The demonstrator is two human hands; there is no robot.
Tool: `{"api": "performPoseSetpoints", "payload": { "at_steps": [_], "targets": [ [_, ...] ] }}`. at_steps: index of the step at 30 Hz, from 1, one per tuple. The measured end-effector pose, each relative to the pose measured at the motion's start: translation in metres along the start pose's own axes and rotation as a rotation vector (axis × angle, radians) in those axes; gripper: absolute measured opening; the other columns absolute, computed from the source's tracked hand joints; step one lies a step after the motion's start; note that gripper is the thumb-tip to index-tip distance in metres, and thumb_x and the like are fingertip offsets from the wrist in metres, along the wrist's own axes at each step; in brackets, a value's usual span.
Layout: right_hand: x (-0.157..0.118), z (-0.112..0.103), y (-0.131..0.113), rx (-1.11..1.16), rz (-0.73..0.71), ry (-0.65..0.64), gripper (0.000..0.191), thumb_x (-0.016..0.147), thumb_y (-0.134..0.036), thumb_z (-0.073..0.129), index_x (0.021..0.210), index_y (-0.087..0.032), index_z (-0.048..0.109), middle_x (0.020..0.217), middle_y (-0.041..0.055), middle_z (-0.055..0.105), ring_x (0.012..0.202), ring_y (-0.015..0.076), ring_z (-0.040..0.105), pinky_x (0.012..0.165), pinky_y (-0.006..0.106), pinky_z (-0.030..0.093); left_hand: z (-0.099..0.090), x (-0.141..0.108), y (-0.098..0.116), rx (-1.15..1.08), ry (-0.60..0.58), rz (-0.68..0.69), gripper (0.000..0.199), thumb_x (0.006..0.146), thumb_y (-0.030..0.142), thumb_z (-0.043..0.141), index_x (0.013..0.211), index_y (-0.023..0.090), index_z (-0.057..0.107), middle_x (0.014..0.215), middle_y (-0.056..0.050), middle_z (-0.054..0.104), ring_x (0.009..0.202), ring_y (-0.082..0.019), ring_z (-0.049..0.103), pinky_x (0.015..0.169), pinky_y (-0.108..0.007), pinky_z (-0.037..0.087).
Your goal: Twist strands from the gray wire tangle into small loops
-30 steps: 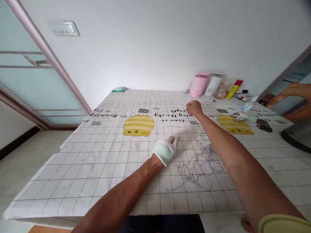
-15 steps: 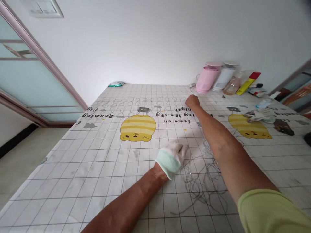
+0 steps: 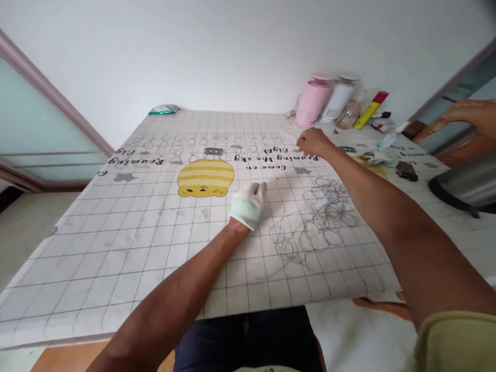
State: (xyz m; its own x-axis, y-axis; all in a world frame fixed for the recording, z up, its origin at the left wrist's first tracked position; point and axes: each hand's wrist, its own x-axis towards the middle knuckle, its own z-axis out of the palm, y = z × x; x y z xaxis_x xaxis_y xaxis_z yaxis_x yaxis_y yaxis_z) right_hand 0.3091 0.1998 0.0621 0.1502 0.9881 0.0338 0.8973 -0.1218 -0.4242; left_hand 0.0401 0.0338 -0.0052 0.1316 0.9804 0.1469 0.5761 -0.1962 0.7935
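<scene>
The white-gloved left hand had its fingers bunched together over the printed grid sheet; the bare right hand was curled into a fist farther forward. Neither grip clearly held anything. A tangle of thin wire lay right of the glove, below the fist.

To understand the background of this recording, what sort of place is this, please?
Probably a room in a home: a frosted glass door, a cartoon-printed grid sheet, and a pink flask by the wall.
</scene>
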Motion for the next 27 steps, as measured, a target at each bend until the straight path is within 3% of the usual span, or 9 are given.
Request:
{"api": "performPoseSetpoints", "payload": {
  "at_steps": [4, 7, 10, 13, 18, 24, 27],
  "targets": [
    [-0.098, -0.021, -0.002, 0.125, -0.210, -0.144, 0.012, 0.094, -0.024, 0.077, 0.084, -0.016, 0.076, 0.074, 0.0053, 0.072, 0.055, 0.0137, 0.059, 0.057, 0.030, 0.046, -0.003, 0.008, -0.004, -0.140, 0.070, -0.100, 0.031, 0.105, 0.036, 0.049, 0.088, 0.022, 0.071, 0.089, -0.003, 0.078, 0.080, -0.017, 0.068, 0.077, -0.028, 0.048],
    [-0.164, -0.017, -0.007, 0.004, -0.484, -0.218, 0.013, 0.095, -0.018, 0.069, 0.084, -0.022, 0.075, 0.077, 0.0017, 0.072, 0.067, 0.0172, 0.063, 0.064, 0.032, 0.045, -0.006, 0.009, -0.006, -0.167, 0.080, -0.109, 0.031, 0.103, 0.036, 0.049, 0.086, 0.022, 0.070, 0.087, -0.004, 0.077, 0.078, -0.017, 0.067, 0.077, -0.029, 0.049],
    [-0.203, -0.002, -0.011, -0.157, -0.770, -0.285, 0.015, 0.096, -0.015, 0.062, 0.088, -0.023, 0.071, 0.095, 0.0038, 0.073, 0.079, 0.0193, 0.063, 0.071, 0.034, 0.043, -0.009, 0.006, -0.006, -0.150, 0.088, -0.109, 0.030, 0.103, 0.034, 0.049, 0.085, 0.021, 0.069, 0.087, -0.005, 0.077, 0.080, -0.018, 0.067, 0.078, -0.029, 0.049],
    [-0.220, 0.014, -0.014, -0.355, -0.919, -0.301, 0.013, 0.097, -0.015, 0.059, 0.092, -0.022, 0.068, 0.100, 0.0073, 0.069, 0.083, 0.0219, 0.060, 0.067, 0.036, 0.037, -0.014, 0.003, -0.008, -0.112, 0.095, -0.101, 0.029, 0.102, 0.032, 0.049, 0.086, 0.021, 0.070, 0.088, -0.006, 0.076, 0.083, -0.019, 0.068, 0.078, -0.029, 0.050],
    [-0.225, 0.032, -0.012, -0.562, -0.991, -0.236, 0.023, 0.093, -0.004, 0.054, 0.081, -0.022, 0.062, 0.089, 0.0105, 0.063, 0.087, 0.0267, 0.056, 0.066, 0.039, 0.031, -0.019, 0.002, -0.014, -0.085, 0.108, -0.109, 0.031, 0.102, 0.030, 0.047, 0.084, 0.020, 0.070, 0.088, -0.008, 0.075, 0.083, -0.020, 0.066, 0.077, -0.031, 0.049],
    [-0.223, 0.038, -0.004, -0.509, -0.968, -0.225, 0.018, 0.097, -0.009, 0.050, 0.085, -0.021, 0.058, 0.090, 0.0093, 0.062, 0.082, 0.0240, 0.055, 0.065, 0.037, 0.033, -0.021, 0.000, -0.014, -0.065, 0.090, -0.092, 0.028, 0.101, 0.027, 0.050, 0.082, 0.021, 0.070, 0.086, -0.010, 0.075, 0.084, -0.023, 0.067, 0.076, -0.032, 0.048],
    [-0.222, 0.040, 0.001, -0.443, -0.947, -0.185, 0.014, 0.097, -0.012, 0.052, 0.088, -0.021, 0.057, 0.093, 0.0092, 0.062, 0.084, 0.0238, 0.056, 0.068, 0.036, 0.035, -0.023, -0.005, -0.006, -0.041, 0.016, -0.061, 0.029, 0.100, 0.028, 0.050, 0.082, 0.020, 0.072, 0.085, -0.008, 0.075, 0.080, -0.021, 0.065, 0.075, -0.031, 0.048]
  ]
}}
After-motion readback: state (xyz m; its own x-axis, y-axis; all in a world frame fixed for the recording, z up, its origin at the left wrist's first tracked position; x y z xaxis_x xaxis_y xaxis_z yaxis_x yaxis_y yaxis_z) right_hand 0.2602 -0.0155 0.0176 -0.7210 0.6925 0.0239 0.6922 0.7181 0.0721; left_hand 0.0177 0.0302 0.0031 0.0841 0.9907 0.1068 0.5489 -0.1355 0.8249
